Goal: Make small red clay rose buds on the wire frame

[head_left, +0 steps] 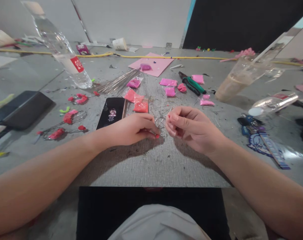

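Low over the table, my left hand [133,129] has its fingers bent together, with a small red piece of clay [157,136] at the fingertips. My right hand [191,128] is closed in a pinch; a bit of red shows between thumb and forefinger, mostly hidden by them. Thin bent wire [160,122] shows between the two hands; whether either hand holds it I cannot tell. Beyond my left hand lie an orange-red clay packet [140,105] and a phone [111,111]. Several pink clay packets [168,82] and green-handled pliers [193,83] lie farther back.
At left stand a water bottle [66,56] and a black box-shaped device [22,108], near red clay pieces on wires [68,116]. A bundle of wires [118,81] lies by pink paper [158,65]. At right are a drink cup [234,80], a lying bottle [274,102] and keys with a tag [261,143].
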`<state>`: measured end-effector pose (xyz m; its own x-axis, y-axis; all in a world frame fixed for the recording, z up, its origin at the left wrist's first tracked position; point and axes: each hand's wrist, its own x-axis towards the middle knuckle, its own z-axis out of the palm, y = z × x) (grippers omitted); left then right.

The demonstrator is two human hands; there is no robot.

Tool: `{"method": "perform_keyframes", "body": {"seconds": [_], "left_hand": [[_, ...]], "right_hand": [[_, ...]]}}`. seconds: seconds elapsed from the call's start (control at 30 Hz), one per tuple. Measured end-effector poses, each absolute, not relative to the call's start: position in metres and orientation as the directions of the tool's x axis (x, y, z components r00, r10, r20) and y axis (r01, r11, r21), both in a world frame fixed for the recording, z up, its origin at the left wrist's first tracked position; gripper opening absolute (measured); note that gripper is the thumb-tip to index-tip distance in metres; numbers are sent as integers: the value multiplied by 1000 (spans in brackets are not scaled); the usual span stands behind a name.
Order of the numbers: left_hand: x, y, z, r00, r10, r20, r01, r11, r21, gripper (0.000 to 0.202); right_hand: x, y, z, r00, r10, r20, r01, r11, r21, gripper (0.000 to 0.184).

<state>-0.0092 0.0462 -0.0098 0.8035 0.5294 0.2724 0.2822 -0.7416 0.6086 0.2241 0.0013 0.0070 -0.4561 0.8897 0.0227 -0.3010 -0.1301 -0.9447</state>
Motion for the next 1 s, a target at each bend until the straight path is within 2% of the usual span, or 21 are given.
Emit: {"method": "perform_keyframes", "body": {"seconds": [0.07, 0.17, 0.27, 0.43, 0.7, 1.0], "left_hand": [[-9, 46, -6, 779, 555, 291, 262, -711, 653, 14], [-8, 40, 1, 676, 659, 328, 244, -621, 745, 9], [-4, 30, 6, 610, 739, 285, 198, -491, 849, 8], [0, 16, 9, 564, 790, 240, -7, -286, 958, 4], [-1, 11, 5, 618, 775, 129, -190, -11, 982, 9], [-1, 13, 2, 639, 751, 170, -276, 18, 961, 1]], "right_hand": [[225, 0, 9, -427, 903, 50, -314, -96, -945, 27], [226, -2, 13, -369, 918, 146, -331, 18, -944, 25], [227, -6, 14, -336, 904, 264, -323, 153, -934, 26], [225, -15, 10, -365, 852, 376, -270, 290, -918, 21], [220, -26, 11, -362, 841, 402, -219, 343, -914, 16], [216, -30, 14, -347, 885, 310, -190, 258, -947, 20]]}}
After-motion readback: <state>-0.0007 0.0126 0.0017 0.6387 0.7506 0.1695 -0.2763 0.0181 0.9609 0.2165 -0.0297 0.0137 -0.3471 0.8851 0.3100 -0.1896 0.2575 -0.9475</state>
